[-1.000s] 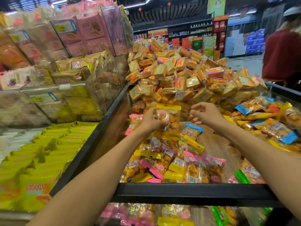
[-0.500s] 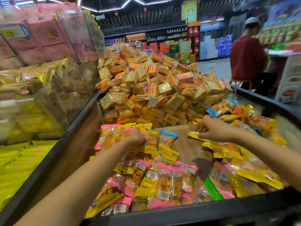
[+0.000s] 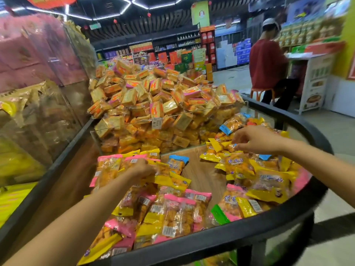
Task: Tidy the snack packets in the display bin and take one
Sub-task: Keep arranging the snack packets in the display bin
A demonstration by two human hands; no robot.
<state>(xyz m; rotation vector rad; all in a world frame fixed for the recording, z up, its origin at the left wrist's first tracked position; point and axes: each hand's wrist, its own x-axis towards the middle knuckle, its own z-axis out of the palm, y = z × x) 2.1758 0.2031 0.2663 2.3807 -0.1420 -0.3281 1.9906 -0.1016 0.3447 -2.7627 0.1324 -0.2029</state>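
A black-rimmed display bin (image 3: 221, 238) holds several snack packets with pink, yellow and blue ends, and a bare strip of wooden floor (image 3: 201, 175) shows between two heaps. My left hand (image 3: 141, 169) lies on the left heap, its fingers curled round a yellow-ended packet (image 3: 163, 174). Over the right heap (image 3: 255, 169), my right hand (image 3: 255, 140) reaches in and pinches the corner of a small packet (image 3: 229, 146) with its fingertips.
A clear divider (image 3: 153, 121) behind the packets holds back a tall pile of orange biscuit packs (image 3: 153, 96). Clear bins of other snacks (image 3: 38, 112) stand on the left. A person in a red top (image 3: 269, 64) sits beyond the bin at the right.
My left hand has lowered its yellow-ended packet onto the left heap. My right hand has moved right and down to the right heap. The camera has turned right.
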